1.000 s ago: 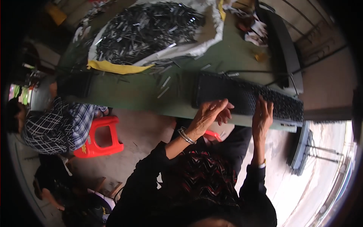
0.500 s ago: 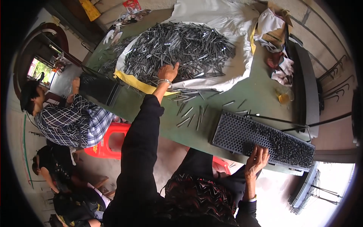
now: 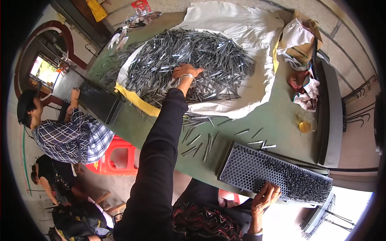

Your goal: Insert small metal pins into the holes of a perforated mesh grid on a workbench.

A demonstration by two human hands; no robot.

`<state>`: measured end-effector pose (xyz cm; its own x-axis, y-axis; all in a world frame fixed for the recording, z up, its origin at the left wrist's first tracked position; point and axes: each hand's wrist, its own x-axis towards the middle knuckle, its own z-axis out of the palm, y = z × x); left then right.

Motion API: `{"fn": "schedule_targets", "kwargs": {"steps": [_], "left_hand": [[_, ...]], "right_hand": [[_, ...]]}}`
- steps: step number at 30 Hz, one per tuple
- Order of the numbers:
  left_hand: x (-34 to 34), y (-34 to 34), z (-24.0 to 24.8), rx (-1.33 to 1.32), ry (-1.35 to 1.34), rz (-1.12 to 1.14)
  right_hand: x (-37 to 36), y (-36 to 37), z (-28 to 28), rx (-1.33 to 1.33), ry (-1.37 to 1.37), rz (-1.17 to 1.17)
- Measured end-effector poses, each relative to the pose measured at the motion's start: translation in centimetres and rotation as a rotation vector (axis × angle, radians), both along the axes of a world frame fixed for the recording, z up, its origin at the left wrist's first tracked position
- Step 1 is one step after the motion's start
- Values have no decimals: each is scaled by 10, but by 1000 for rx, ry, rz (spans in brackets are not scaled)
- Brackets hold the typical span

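Note:
My left hand (image 3: 185, 71) reaches into a large heap of thin dark strips (image 3: 217, 52), thumb spread away from the fingers, some fingertips hidden among the strips. The heap lies on a white cloth (image 3: 251, 98) with a yellow edge (image 3: 138, 102). At the near edge of a perforated dark tray (image 3: 245, 166), my right hand (image 3: 267, 197) is closed, with bent fingers pressed together; what they hold is hidden. Small black pieces (image 3: 309, 185) fill many holes in the tray's right part, while holes at its left show open.
Loose strips (image 3: 209, 146) lie on the green table (image 3: 161, 134). A cup of yellow liquid (image 3: 307, 125), cloths (image 3: 307, 94) and a cardboard box (image 3: 303, 52) stand right. A co-worker (image 3: 72, 132) sits left by another dark tray (image 3: 98, 100), near a red stool (image 3: 120, 156).
My left hand has moved slightly right in the view and its fingers have dipped into the strips. My right hand stays at the tray's near edge. The whole view has shifted a little.

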<state>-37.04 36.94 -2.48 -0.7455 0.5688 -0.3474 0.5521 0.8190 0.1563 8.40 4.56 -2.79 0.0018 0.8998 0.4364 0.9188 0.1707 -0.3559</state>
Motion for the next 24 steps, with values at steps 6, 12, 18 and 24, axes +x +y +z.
{"fn": "schedule_targets", "kwargs": {"steps": [6,12,18,24], "left_hand": [[-15,11,-2,128,136,6],[-8,38,-11,76,233,54],[-12,53,-24,138,339,188],[-43,41,-35,294,217,14]], "right_hand": [[1,2,-1,13,13,40],[5,-1,-3,-27,25,38],[6,-2,-4,-29,38,51],[6,-4,-6,-12,46,45]]}}
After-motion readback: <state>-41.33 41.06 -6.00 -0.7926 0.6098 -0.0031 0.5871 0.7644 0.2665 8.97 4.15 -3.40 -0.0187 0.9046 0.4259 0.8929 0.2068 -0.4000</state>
